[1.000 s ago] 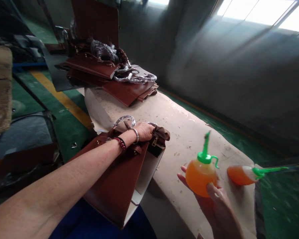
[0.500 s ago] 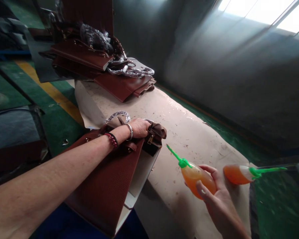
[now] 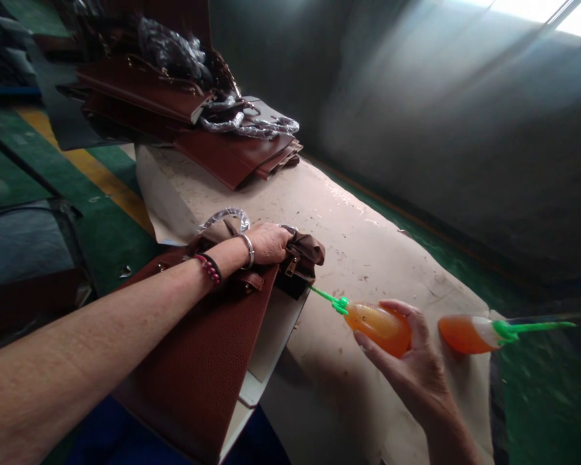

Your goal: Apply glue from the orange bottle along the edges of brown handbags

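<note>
A brown leather handbag (image 3: 203, 349) lies tilted in front of me, its side open and showing a pale inner panel (image 3: 275, 329). My left hand (image 3: 270, 243) is closed on the bag's bunched brown lining (image 3: 307, 248) at the top edge, beside a small zip pull (image 3: 292, 266). In my right hand (image 3: 416, 361) is a squeeze bottle (image 3: 380, 326) of orange liquid with a green nozzle (image 3: 326, 296). The nozzle points left, its tip at the edge of the bag's open side; whether it touches cannot be told.
A second squeeze bottle (image 3: 467, 334) lies at the right end of the paper-covered table (image 3: 368, 258), its nozzle past the edge. Brown bags and panels (image 3: 232, 158) with plastic-wrapped handles are piled at the far end. A grey wall (image 3: 440, 129) stands to the right.
My right hand has brought the bottle left and slightly up, tipping it closer to level, so its nozzle tip now reaches the bag's edge. My left hand keeps its hold on the lining.
</note>
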Demonstrator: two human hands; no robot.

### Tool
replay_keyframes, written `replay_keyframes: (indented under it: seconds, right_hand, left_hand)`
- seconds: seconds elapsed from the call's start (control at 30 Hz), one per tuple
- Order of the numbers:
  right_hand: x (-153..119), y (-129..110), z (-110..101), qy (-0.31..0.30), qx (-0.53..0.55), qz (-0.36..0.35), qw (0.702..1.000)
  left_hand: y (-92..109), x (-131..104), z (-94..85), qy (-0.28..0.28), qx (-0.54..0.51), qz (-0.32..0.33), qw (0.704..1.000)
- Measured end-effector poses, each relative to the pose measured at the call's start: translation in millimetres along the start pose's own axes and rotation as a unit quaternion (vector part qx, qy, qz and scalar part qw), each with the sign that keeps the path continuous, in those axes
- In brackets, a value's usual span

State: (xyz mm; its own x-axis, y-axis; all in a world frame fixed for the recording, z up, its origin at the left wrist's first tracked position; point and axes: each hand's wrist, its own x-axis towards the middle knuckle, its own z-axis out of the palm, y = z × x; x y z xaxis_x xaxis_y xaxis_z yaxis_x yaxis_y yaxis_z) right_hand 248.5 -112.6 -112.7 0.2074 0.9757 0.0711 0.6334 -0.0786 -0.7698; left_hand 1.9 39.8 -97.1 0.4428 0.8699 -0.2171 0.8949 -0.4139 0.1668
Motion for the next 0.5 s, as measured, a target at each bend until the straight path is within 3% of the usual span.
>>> replay_keyframes:
  seconds: [0.2,0.4,0.5]
  right_hand:
    - [1.0,-4.6,-2.6,-0.05,0.022,-0.007,0.998]
    - [8.4,0.3,-1.5,-0.024,0.013,-0.035,0.999]
    - [7.7,-0.3,-2.5,-0.047,0.006,-0.039,0.998]
  left_hand:
    - [-0.8,1.3,1.3,-0.002,0.001,-0.004,1.0]
    - [0.1,0.6,0.8,0.0,-0.012,-0.006,1.0]
    - [1.4,-1.8,-0.1,0.002,-0.03,-0.009,1.0]
